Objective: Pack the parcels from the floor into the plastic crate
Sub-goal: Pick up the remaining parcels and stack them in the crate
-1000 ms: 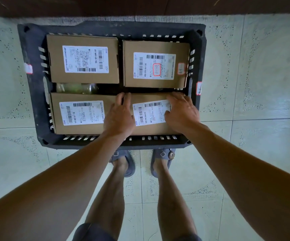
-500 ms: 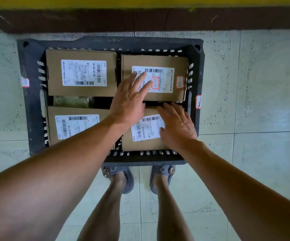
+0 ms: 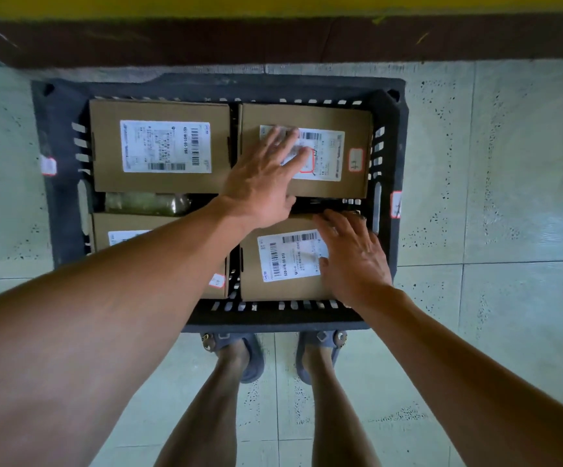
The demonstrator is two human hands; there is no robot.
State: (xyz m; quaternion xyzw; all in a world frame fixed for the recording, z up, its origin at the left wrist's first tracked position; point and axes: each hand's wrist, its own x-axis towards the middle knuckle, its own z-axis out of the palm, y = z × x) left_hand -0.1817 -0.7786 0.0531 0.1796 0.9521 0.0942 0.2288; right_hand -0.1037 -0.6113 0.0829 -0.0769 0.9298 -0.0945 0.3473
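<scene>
A dark plastic crate (image 3: 59,203) stands on the tiled floor and holds several brown cardboard parcels with white labels. The far-left parcel (image 3: 105,146) and the near-left parcel (image 3: 100,227) lie untouched; my left forearm hides most of the near-left one. My left hand (image 3: 263,176) lies flat with straight fingers on the far-right parcel (image 3: 357,187). My right hand (image 3: 351,254) rests with spread fingers on the near-right parcel (image 3: 256,288), its fingertips at the parcel's far edge.
A greenish plastic-wrapped item (image 3: 145,203) lies in the gap between the two left parcels. A dark brown skirting (image 3: 273,38) runs just behind the crate. My feet in sandals (image 3: 320,345) stand right at the crate's near rim. Pale floor tiles (image 3: 492,197) spread to both sides.
My left hand has moved from the near parcels up onto the far-right parcel's label. My right hand has slid right on the near-right parcel, and that parcel has shifted away from the near-left one.
</scene>
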